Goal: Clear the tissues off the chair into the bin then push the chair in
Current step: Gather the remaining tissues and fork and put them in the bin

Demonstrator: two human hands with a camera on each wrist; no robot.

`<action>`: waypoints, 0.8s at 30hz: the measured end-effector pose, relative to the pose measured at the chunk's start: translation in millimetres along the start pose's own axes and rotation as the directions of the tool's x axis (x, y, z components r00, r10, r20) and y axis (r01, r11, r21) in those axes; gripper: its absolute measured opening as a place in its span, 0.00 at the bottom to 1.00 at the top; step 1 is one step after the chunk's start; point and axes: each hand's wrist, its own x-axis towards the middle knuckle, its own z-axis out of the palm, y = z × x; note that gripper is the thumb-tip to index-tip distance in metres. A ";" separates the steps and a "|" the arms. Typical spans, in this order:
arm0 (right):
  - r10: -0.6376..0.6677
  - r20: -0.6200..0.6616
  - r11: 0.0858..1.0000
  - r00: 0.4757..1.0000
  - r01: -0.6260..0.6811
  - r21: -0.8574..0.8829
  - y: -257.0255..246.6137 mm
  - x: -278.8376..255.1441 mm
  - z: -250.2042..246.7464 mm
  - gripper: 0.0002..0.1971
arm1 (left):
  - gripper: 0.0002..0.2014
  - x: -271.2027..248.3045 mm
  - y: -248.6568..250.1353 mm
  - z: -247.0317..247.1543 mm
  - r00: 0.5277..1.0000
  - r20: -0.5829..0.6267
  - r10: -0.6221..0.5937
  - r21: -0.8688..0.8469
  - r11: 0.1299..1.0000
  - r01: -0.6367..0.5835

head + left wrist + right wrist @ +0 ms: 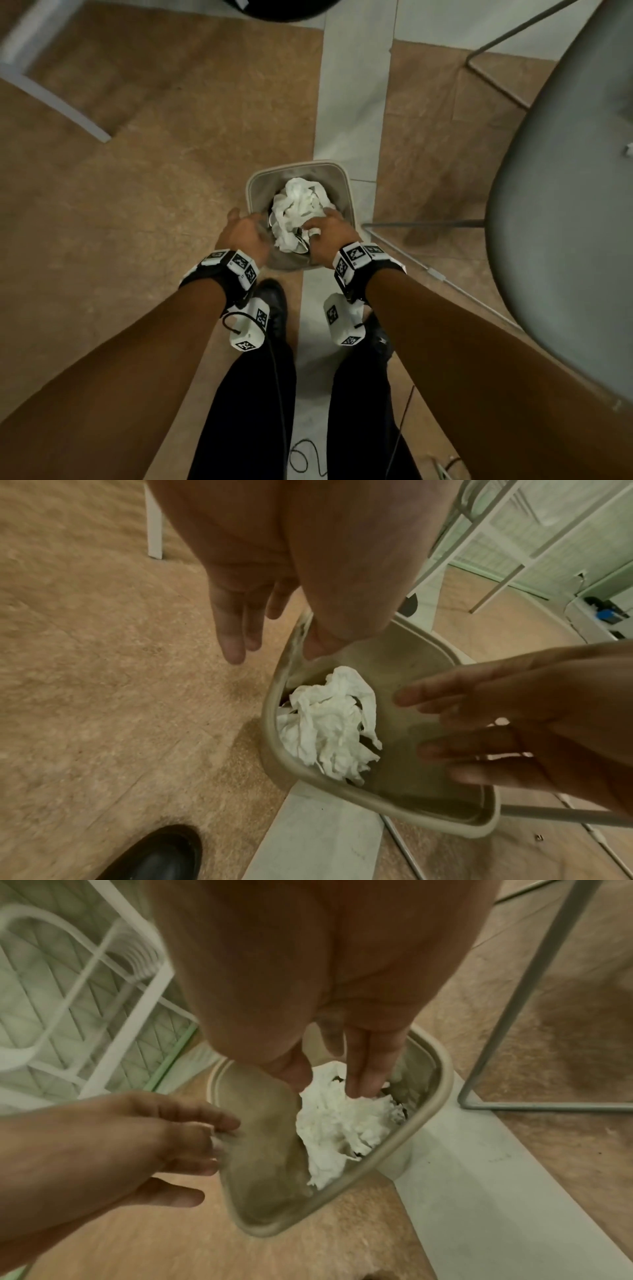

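Tissues point(299, 209) lie crumpled inside the bin point(257, 185). Right hand point(327, 229) presses straight fingers onto them; left hand point(241, 233) hovers over the bin's near rim, fingers loosely spread, holding nothing.

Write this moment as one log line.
tissues in bin | right hand touches them | left hand open | scrap on chair

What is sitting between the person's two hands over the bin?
A crumpled wad of white tissues inside the bin. The head view shows it between the left hand and the right hand, whose fingers reach into it.
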 end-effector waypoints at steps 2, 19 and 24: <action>0.009 -0.141 0.991 0.990 0.010 0.136 1.1 -21.9 -19.3 0.16 | 0.24 -7.3 8.8 -12.7 1.000 -0.024 0.001 0.053 0.999 0.000; 0.486 -0.563 0.746 0.668 0.017 0.665 213.9 -260.8 -262.8 0.09 | 0.18 -169.9 421.5 -9.4 0.571 0.086 0.817 0.269 0.532 -0.803; 0.661 -0.618 0.746 0.426 -0.280 0.604 313.7 -304.3 -258.4 0.17 | 0.33 -201.7 465.3 78.1 0.478 0.384 0.790 0.355 0.351 -0.866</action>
